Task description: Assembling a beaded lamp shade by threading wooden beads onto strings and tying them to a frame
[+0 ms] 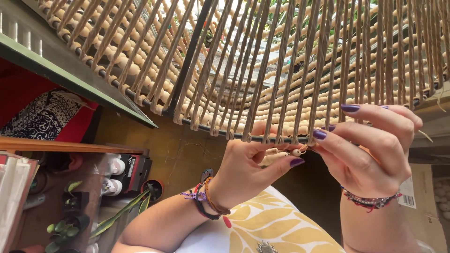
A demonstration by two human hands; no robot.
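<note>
Dense raffia cords (pixel 281 70) and strings of wooden beads (pixel 136 56) on the dark metal ring (pixel 206 127) block passage above; open room lies below the ring, between both wrists.

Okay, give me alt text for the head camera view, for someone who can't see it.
Two hands work at a dark metal ring hung with tan cords and pale wooden beads: the left hand pinches small beads below the ring, the right hand fingers the cords. Small potted plants sit at lower left.
</note>
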